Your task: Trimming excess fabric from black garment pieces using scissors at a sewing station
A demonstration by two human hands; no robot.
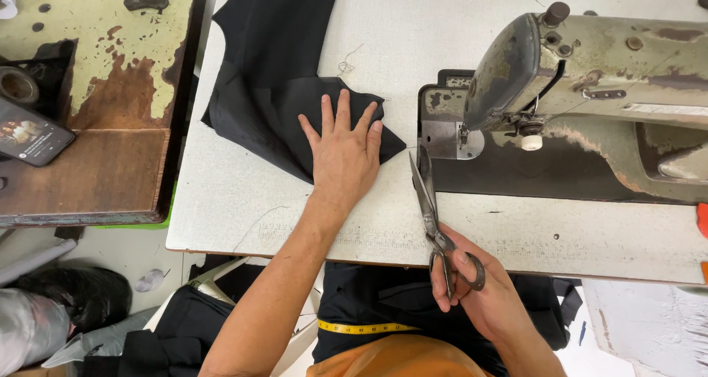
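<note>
My left hand [344,148] lies flat with fingers spread on a piece of black fabric [269,74] that stretches across the white sewing table [243,207]. My right hand [479,288] grips the handles of large metal scissors [430,203] at the table's front edge. The blades point away from me, slightly apart, toward the sewing machine's needle plate. The scissors are to the right of the fabric and do not touch it.
An old grey-green sewing machine [590,74] fills the right of the table. A worn wooden bench [96,89] at the left holds a phone [29,133] and a tape roll [16,85]. A yellow tape measure [361,327] lies over dark cloth on my lap.
</note>
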